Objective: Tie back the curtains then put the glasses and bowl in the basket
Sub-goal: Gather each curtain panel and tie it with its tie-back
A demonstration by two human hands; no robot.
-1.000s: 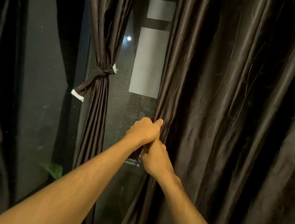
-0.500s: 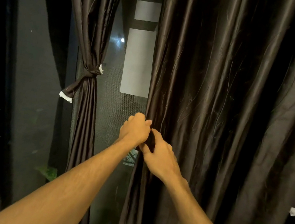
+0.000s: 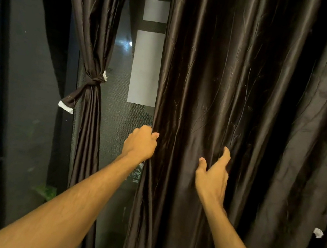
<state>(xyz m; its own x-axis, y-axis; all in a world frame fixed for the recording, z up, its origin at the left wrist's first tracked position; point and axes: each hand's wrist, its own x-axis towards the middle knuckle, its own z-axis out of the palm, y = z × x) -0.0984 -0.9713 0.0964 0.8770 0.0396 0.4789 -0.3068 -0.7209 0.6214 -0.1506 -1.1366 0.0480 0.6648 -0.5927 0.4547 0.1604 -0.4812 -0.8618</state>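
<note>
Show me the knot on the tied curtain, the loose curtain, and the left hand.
knot [image 3: 96,81], head view, middle of the wrapped tie.
loose curtain [image 3: 219,79], head view, a hanging fold.
left hand [image 3: 140,145], head view, back of the hand.

The pane [image 3: 112,128] shows a short pale panel [image 3: 156,10] above a tall panel [image 3: 146,68], a bright light [image 3: 130,43] just left, green leaves [image 3: 46,192] lower left.

Left grip [image 3: 139,143] clenched; right grip [image 3: 212,175] splayed.
</note>
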